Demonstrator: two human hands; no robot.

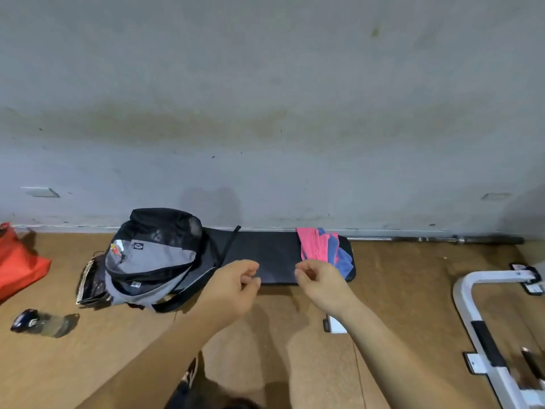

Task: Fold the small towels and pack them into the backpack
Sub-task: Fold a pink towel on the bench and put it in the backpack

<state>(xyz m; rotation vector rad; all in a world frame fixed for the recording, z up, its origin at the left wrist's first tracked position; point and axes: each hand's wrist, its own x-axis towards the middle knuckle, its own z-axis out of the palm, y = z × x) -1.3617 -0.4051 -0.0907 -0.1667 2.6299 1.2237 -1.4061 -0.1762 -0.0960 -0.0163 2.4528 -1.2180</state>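
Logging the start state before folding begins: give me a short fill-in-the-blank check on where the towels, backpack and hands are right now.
1. The pink and blue towels lie on the ___ end of the dark pad.
2. The backpack sits at the pad's ___ end.
3. The left hand and right hand are holding ___.
4. The pad lies against the ___.

Missing words: right; left; nothing; wall

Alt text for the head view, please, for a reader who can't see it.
Two bare hands, left hand and right hand, hover empty over a black bench pad against a wall. Pink and blue towels lie on the pad's right end; a grey-and-black backpack sits on its left.
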